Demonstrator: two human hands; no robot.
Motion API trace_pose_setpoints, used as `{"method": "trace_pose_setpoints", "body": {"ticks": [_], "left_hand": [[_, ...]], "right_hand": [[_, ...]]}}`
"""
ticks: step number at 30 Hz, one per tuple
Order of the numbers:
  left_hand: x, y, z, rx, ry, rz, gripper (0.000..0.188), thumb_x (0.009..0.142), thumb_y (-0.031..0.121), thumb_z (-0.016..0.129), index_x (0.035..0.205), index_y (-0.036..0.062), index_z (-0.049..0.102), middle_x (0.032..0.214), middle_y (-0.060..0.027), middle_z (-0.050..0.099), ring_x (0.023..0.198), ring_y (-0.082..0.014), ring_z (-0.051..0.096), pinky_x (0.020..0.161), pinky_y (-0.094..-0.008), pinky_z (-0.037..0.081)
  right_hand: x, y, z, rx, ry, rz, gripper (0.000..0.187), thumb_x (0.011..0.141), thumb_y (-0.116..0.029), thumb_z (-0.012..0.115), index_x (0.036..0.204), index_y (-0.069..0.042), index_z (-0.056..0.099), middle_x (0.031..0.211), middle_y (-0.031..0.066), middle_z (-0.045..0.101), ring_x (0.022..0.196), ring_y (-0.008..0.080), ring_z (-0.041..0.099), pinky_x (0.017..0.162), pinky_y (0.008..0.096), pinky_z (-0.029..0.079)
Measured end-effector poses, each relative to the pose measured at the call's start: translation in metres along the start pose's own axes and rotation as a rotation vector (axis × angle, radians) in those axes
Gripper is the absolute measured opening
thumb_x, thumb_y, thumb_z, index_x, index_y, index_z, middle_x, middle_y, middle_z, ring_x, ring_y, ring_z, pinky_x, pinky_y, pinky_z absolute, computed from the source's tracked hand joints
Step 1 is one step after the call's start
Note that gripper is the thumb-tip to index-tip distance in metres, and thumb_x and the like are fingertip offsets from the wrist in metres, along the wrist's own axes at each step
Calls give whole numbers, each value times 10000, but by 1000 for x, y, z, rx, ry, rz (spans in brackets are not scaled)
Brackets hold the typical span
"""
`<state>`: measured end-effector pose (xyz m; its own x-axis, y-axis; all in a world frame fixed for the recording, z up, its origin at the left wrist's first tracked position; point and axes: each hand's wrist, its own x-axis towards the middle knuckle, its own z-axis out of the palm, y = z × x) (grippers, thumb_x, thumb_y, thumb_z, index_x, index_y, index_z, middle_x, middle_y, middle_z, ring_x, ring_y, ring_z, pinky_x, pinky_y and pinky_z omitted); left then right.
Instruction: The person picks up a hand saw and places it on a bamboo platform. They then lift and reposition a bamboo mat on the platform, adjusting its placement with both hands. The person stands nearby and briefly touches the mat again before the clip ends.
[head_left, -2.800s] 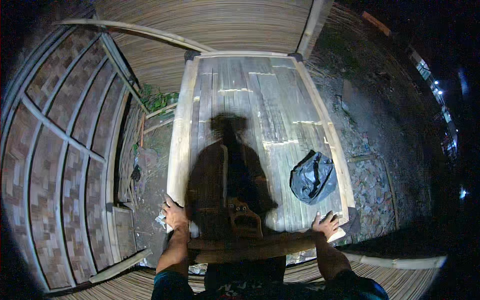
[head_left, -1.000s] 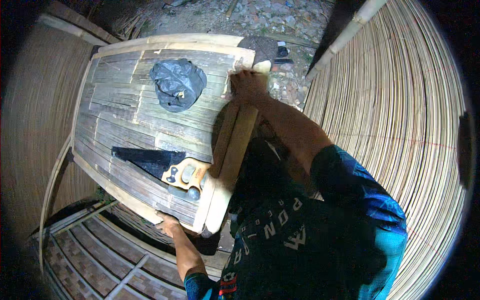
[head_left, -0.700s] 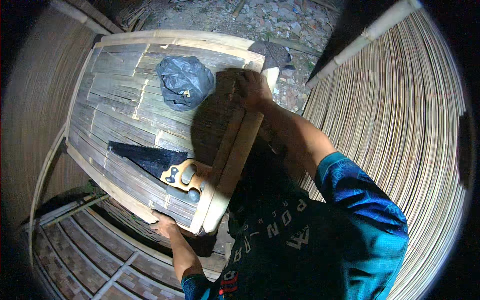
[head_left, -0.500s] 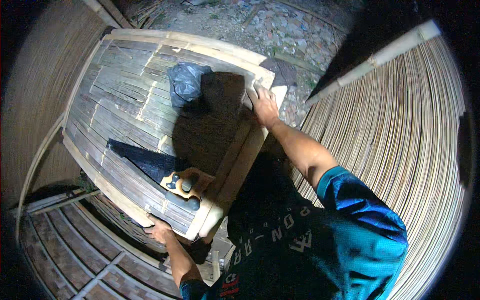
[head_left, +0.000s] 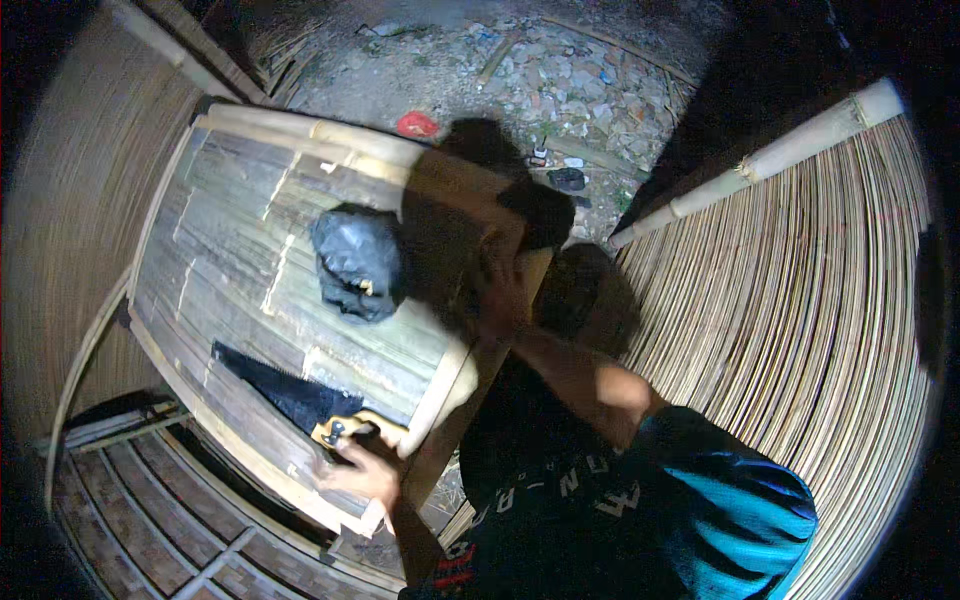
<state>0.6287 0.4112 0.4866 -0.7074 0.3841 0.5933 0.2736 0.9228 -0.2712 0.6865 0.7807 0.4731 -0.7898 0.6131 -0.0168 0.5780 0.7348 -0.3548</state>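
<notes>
A hand saw (head_left: 275, 387) with a dark blade and an orange-tan handle lies on the slatted bamboo table top (head_left: 225, 255). My left hand (head_left: 362, 474) is over the saw's handle, near the table's front corner; its fingers are smeared by motion, so its grip on the handle is unclear. My right hand (head_left: 503, 290) lies in deep shadow on the table's right edge, with fingers stretched out. A crumpled black plastic bag (head_left: 357, 262) sits on the table top, to the left of my right hand.
A wall of thin vertical canes (head_left: 770, 290) with a bamboo rail (head_left: 760, 160) stands close on the right. Woven panels (head_left: 180, 510) are at lower left. Beyond the table is rubble ground (head_left: 570, 85), with a red item (head_left: 417, 124) near the table's far edge.
My left hand has moved from the table's front edge onto the saw's handle. My right hand has come lower in view and into shadow. The table and bag appear shifted as the view moved.
</notes>
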Motion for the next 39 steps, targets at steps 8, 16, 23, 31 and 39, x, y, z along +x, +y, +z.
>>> {"method": "trace_pose_setpoints", "body": {"ticks": [8, 16, 23, 31, 39], "left_hand": [[169, 324, -30, -1232, -487, 144, 682, 908, 326, 686, 1428, -16, 406, 1423, -346, 348, 1310, -491, 374, 1107, -552, 312], [200, 483, 51, -367, -496, -139, 1035, 835, 746, 532, 1585, 105, 217, 1603, -178, 277, 1482, -445, 208, 1121, -731, 121], [196, 472, 57, -155, -472, 101, 935, 873, 666, 504, 1578, 115, 232, 1605, -113, 279, 1492, -403, 211, 1127, -681, 173], [199, 479, 70, -164, -521, -121, 641, 963, 465, 493, 1538, 209, 373, 1561, 23, 392, 1485, -308, 291, 1182, -628, 124], [223, 466, 42, -553, -623, -251, 837, 842, 542, 640, 1511, 101, 398, 1558, -111, 380, 1499, -366, 196, 1200, -613, 21]], "right_hand": [[8, 27, 31, 294, 550, -158, 481, 1041, -379, 355, 1376, -70, 508, 1449, 227, 474, 1318, 387, 479, 1095, 496, 403], [-18, 39, 24, 855, -278, -326, 507, 1018, -403, 385, 1386, -73, 500, 1451, 228, 474, 1316, 390, 482, 1088, 498, 407], [33, 158, -3, 1037, -1115, -205, 534, 999, -424, 411, 1396, -76, 493, 1452, 230, 473, 1314, 393, 484, 1082, 500, 411], [106, 386, -61, 545, -681, 519, 568, 976, -448, 441, 1406, -80, 485, 1453, 232, 473, 1312, 396, 486, 1075, 502, 415], [213, 495, -65, 257, -530, 592, 604, 954, -471, 471, 1417, -83, 477, 1454, 233, 473, 1310, 399, 488, 1068, 504, 419]]}}
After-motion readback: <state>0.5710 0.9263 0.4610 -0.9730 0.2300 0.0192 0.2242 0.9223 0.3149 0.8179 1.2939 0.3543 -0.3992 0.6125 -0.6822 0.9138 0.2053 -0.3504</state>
